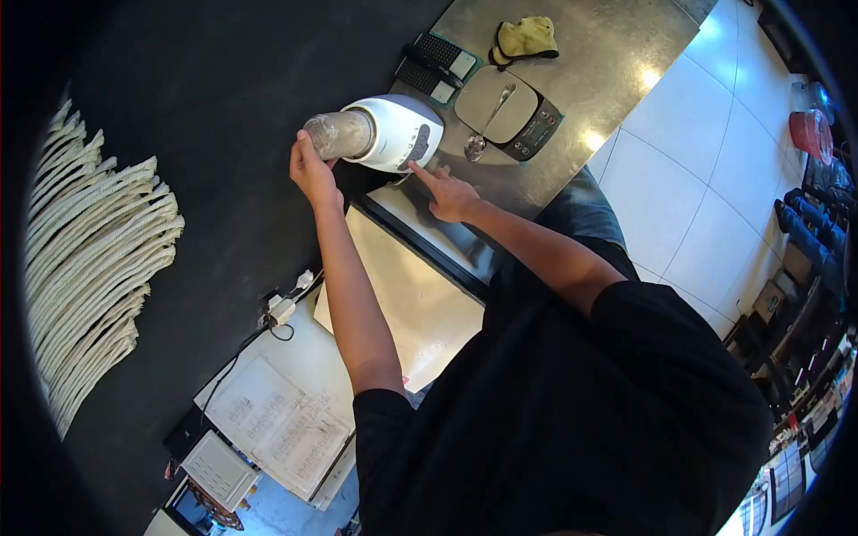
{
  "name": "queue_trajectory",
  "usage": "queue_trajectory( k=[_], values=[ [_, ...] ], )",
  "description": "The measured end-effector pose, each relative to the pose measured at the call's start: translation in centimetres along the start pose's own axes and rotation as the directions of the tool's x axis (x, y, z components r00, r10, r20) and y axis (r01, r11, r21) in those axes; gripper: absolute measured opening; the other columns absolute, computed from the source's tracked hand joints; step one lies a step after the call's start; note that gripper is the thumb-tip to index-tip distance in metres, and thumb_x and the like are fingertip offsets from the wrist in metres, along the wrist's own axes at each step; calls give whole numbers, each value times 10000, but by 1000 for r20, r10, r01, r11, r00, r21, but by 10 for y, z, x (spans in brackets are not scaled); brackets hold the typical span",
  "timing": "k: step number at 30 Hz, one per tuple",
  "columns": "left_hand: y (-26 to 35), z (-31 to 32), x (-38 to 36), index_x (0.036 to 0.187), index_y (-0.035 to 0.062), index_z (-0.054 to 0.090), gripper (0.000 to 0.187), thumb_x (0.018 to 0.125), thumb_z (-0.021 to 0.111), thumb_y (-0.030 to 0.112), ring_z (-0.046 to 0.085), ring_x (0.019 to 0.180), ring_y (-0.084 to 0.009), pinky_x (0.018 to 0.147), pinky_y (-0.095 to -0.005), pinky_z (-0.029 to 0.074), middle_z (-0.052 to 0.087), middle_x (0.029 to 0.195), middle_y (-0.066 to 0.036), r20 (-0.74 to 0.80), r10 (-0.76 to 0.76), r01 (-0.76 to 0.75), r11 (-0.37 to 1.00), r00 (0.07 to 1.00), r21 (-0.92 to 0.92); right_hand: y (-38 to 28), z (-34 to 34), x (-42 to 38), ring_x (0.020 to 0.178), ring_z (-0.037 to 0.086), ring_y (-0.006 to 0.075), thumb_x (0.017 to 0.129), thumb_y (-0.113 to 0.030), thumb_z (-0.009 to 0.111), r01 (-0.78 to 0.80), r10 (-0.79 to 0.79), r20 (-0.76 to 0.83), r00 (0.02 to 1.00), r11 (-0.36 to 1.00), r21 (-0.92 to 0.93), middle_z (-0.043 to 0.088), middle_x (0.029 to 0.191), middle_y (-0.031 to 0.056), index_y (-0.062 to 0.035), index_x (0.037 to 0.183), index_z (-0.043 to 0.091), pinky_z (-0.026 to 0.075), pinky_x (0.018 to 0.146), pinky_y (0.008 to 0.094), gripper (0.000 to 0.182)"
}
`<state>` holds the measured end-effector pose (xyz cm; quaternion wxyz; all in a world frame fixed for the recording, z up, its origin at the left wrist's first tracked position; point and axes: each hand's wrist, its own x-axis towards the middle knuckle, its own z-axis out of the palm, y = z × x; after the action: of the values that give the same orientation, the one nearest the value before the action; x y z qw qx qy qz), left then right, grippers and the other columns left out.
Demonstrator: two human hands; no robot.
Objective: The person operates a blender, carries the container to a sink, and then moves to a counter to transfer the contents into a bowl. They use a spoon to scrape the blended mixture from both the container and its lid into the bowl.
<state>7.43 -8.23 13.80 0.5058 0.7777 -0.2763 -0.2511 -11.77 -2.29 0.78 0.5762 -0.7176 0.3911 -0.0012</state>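
Observation:
A white blender base (393, 134) stands on the metal counter, with its row of grey buttons facing me. On top of it sits a blender cup (338, 136), cloudy with grey-brown contents. My left hand (315, 174) is closed round the cup's side, thumb uppermost. At the button panel is my right hand (454, 195), index finger stretched out and touching it, the other fingers loosely bent and holding nothing. Beside the base lies a kitchen scale (496, 100) with a dark display panel. A metal spoon (487, 125) rests across the scale.
A yellowish work glove (527, 38) and a black gridded item (435, 67) lie on the metal counter (608, 54). White plugs (284, 308) and a cord are at lower left, near a whitish board (277, 420). Thick pale rope strands (103, 250) show at far left.

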Motion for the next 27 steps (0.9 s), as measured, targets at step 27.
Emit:
queue_trajectory(
  k=[27],
  values=[
    [6, 5, 1, 1114, -60, 683, 380, 1005, 586, 290, 642, 944, -146, 864, -295, 496, 711, 1027, -92, -73, 209, -202, 975, 975, 97, 4, -4, 5, 1254, 518, 434, 862, -172, 646, -12, 11, -14, 1000, 1000, -20, 379, 1451, 259, -339, 1577, -21, 481, 999, 510, 992]
  ],
)
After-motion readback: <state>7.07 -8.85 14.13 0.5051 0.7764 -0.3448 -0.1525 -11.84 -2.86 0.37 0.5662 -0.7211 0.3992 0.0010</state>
